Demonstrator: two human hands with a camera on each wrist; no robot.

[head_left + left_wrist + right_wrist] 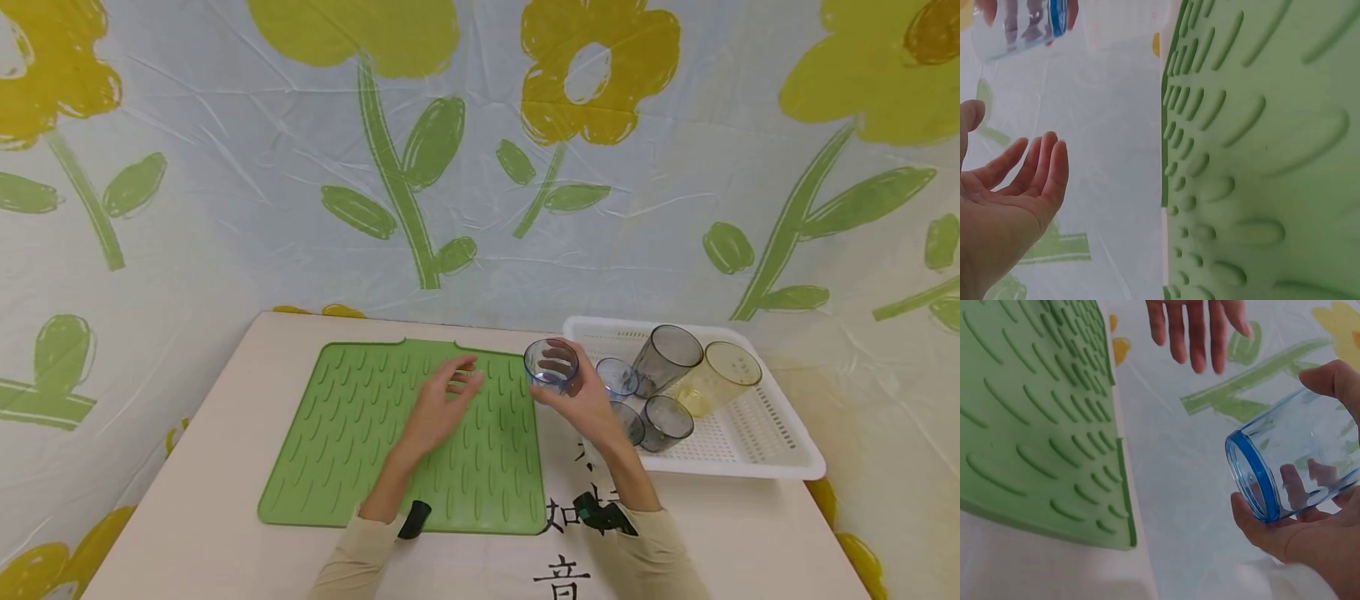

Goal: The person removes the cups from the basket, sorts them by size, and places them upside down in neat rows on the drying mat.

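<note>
Noting head view first: right hand (591, 407) grasps a blue-rimmed clear glass (553, 382), thumb and fingers on opposing sides of the wall. Glass is off the surface, near the mat's right edge and just beside the basket, mouth up. A side grip presumably leaves mouth and base unobstructed. Left hand (441, 404) is released, fingers loosely bent, above the green mat (337, 450); close enough to lend support, in my judgement. Mat lies flat on the tabletop (202, 508); its ridges probably let air under whatever stands there. White basket (810, 458) holds a tall grey glass (666, 358), a yellow glass (726, 385) and smaller glasses (669, 425), grouped and tilted; the walls likely stop them rolling.

Left wrist view: left hand grasps nothing, palm showing, well apart from the glass at upper left. Ridged mat fills the right side.

Right wrist view: right hand curls round the glass wall. Thick blue base ring (1261, 478) points toward the mat's level, slightly tilted; one fingertip lies beside it, probably steadying the lower end. Left hand hangs apart.
</note>
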